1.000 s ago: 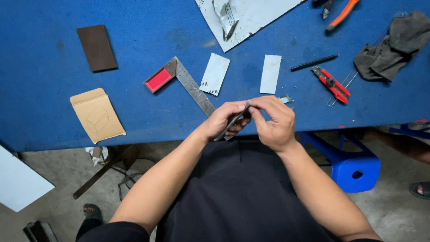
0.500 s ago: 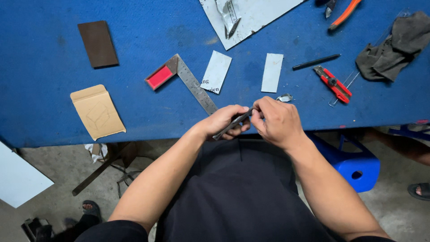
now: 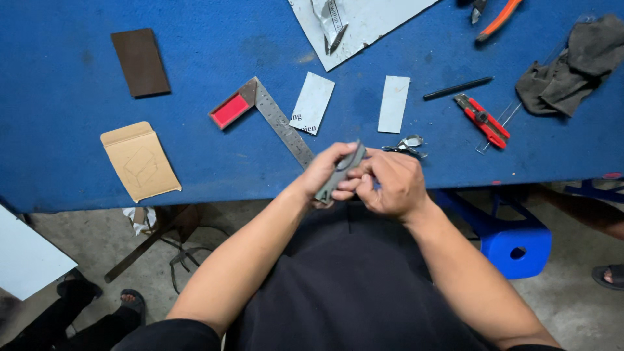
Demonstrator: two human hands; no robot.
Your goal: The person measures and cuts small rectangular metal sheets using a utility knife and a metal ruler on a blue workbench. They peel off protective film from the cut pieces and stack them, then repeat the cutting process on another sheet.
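Note:
My left hand [image 3: 324,170] and my right hand [image 3: 389,182] meet at the near edge of the blue table [image 3: 78,149]. Together they grip a thin grey strip [image 3: 340,171] that stands tilted on edge between the fingers. The left hand pinches its lower part, the right hand's fingertips press on its side. A steel try square with a red handle [image 3: 260,112] lies just left of my left hand. A small metal clip [image 3: 407,144] rests on the table right behind my right hand.
Two pale rectangular pieces [image 3: 312,103] [image 3: 394,104], a black pen [image 3: 458,88], a red utility knife [image 3: 482,121], a grey rag [image 3: 572,65], orange-handled pliers [image 3: 497,19], a dark plate [image 3: 140,62], a cardboard envelope [image 3: 139,160] and a grey sheet [image 3: 364,23] lie on the table. A blue stool [image 3: 513,244] stands below right.
The strip has turned from a dark narrow edge to show its grey face, and my hands have shifted slightly while still holding it.

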